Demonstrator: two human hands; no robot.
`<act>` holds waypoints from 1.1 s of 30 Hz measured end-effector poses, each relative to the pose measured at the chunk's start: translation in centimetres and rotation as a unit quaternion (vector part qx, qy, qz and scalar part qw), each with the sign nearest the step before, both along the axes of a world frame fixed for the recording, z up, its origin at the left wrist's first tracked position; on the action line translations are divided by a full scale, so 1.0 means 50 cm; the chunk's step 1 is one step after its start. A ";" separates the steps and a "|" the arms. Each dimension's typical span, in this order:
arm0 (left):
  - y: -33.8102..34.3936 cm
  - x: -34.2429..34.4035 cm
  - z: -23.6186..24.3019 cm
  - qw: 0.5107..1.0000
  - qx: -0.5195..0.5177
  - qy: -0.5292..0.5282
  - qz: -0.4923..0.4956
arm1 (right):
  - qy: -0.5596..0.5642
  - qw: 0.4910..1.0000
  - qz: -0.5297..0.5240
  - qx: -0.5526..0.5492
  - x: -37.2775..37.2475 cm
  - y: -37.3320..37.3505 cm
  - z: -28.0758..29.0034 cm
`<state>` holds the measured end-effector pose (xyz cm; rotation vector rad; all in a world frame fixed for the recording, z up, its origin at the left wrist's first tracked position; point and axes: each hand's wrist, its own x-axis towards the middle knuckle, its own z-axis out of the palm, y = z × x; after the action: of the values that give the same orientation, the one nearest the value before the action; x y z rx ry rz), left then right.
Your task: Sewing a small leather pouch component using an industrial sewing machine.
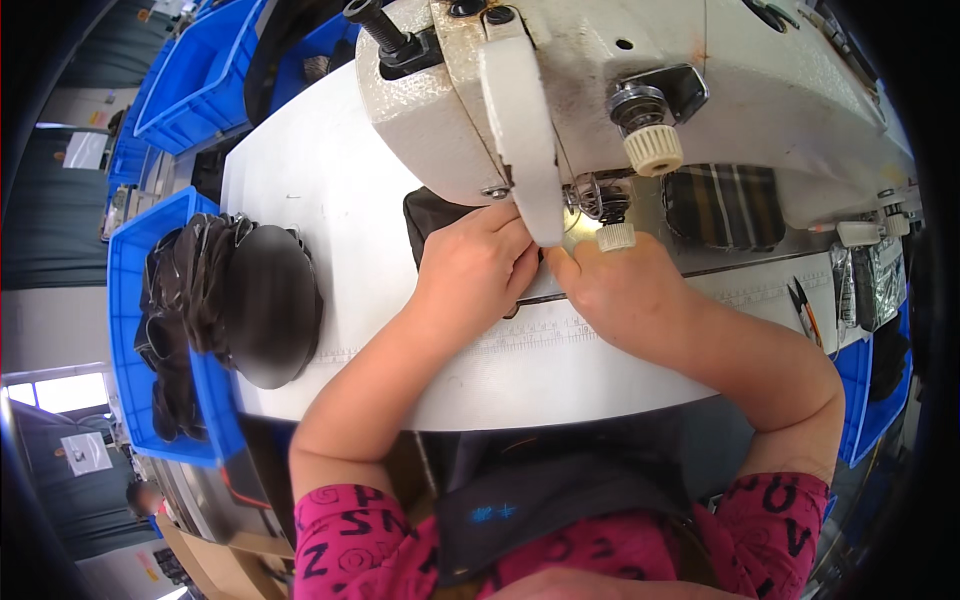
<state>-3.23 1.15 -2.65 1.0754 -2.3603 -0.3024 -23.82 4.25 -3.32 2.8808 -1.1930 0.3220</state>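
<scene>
A white industrial sewing machine (430,120) stands over a pale worktop with a printed ruler (530,330). Dark fabric (428,215) lies left of the needle area. My left hand (478,262) is on it, fingers curled and closed around its edge beside the machine's white upright guard (520,130). My right hand (620,285) is bent just right of the needle area, below a knurled knob (617,235); its fingertips are largely hidden, and what they hold cannot be made out. A striped plaid piece (720,205) lies flat right of the needle.
A pile of dark cloth pieces (190,290) overhangs a blue bin (130,290) at the left. More blue bins (200,70) stand behind. Thread snips (805,315) lie at right beside clear-wrapped packets (865,285), with another blue bin (855,420). A person (145,500) is at far left.
</scene>
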 end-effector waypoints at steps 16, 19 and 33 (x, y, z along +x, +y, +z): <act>0.000 0.011 -0.007 0.998 0.025 -0.049 0.015 | -0.028 0.999 0.016 0.019 -0.007 -0.006 0.001; 0.002 0.012 -0.005 0.998 0.040 -0.054 0.011 | -0.029 0.999 0.016 0.019 -0.006 -0.007 -0.006; 0.005 -0.005 -0.002 0.999 0.004 -0.023 0.037 | -0.016 1.000 0.006 -0.010 -0.007 -0.010 -0.015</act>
<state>-3.48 1.38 -2.73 1.1828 -2.3549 -0.2624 -24.15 3.74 -4.06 2.8772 -1.1704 0.3796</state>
